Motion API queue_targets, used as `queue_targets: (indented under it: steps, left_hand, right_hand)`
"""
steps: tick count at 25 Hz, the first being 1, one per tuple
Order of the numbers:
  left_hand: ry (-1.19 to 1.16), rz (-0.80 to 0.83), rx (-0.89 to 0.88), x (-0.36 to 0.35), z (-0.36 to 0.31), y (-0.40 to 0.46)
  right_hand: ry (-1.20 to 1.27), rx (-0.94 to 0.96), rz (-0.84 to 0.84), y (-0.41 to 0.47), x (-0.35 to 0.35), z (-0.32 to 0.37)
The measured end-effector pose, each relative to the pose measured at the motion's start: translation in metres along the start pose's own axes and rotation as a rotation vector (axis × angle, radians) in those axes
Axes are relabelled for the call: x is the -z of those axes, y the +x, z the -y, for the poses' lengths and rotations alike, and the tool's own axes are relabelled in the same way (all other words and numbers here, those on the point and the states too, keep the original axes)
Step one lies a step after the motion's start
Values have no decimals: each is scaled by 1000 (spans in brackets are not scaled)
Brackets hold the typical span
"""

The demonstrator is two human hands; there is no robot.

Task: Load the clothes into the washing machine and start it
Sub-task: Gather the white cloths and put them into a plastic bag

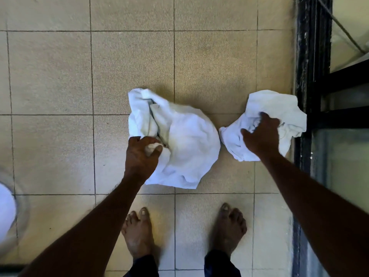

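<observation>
Two crumpled white garments lie on the beige tiled floor in front of my bare feet. The larger white garment (185,140) is in the middle, and my left hand (142,154) grips a bunched fold at its near left edge. The smaller white garment (273,108) lies to the right, beside a black frame. My right hand (261,134) is on top of it with fingers curled into the cloth. No washing machine body is plainly visible.
A black metal door or window frame (311,76) runs along the right side. A white rounded object with a clear rim (6,210) shows at the left edge. My two bare feet (137,232) stand on the tiles just below the clothes.
</observation>
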State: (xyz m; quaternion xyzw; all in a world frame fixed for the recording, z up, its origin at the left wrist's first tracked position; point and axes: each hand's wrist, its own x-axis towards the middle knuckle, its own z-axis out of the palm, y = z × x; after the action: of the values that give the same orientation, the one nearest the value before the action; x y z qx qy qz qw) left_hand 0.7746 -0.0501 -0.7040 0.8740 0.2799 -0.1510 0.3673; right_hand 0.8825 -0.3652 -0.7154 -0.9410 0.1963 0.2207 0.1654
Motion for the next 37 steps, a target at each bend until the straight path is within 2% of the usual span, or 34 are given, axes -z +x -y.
queue_targets:
  steps: [2,3,5,6,9,12,14,15,17,18,19,21,22,23,24,26,28,30,32,33,37]
  left_hand:
    - [-25,85,8,-4,-3,-5]
    - [-28,133,7,-5,-5,-8]
    - [1,203,-52,-9,-6,-12]
    - [22,220,-96,-9,-6,-14]
    - [84,251,-166,-9,-4,-16]
    - [-16,268,-81,-7,-7,-14]
    - [-132,239,-13,-6,-15,-10]
    - [-192,200,7,-6,-19,-8]
    - [-286,86,39,-7,-26,-3]
    - [-309,39,72,-6,-27,1]
    - [-311,14,119,-4,-27,5]
    - [-284,55,231,1,-22,14]
    - [-259,88,277,2,-18,19]
    - [-204,114,305,1,-14,22]
    - [-133,138,316,-2,-9,25]
    - [-58,183,326,-12,1,31]
    - [-24,215,318,-23,12,36]
    - [62,251,273,-33,24,42]
    - [146,270,214,-37,34,47]
    - [135,271,188,-38,37,49]
    - [-158,335,77,-20,41,43]
  right_hand:
    - [-18,-235,20,14,-7,-33]
    - [-16,-259,81,16,-14,-44]
    - [-65,-187,184,10,-29,-56]
    - [-84,-149,179,5,-37,-55]
    - [87,-43,-36,-17,-42,-26]
    - [258,162,-297,-53,-28,21]
    - [365,352,-377,-86,-18,54]
    - [427,488,-320,-102,-16,65]
    - [466,764,-3,-124,-18,75]
    - [419,840,143,-126,-20,74]
    - [367,851,182,-122,-22,71]
    - [313,704,8,-99,-27,57]
    - [260,574,-93,-84,-30,48]
    - [199,415,-118,-69,-35,40]
    - [170,252,-44,-55,-39,34]
    - [201,46,251,-35,-49,32]
    - [155,89,432,-28,-60,38]
    - [167,139,440,-30,-73,51]
    - [258,80,443,-37,-85,67]
    - [315,44,497,-45,-90,75]
    - [651,9,801,-76,-94,100]
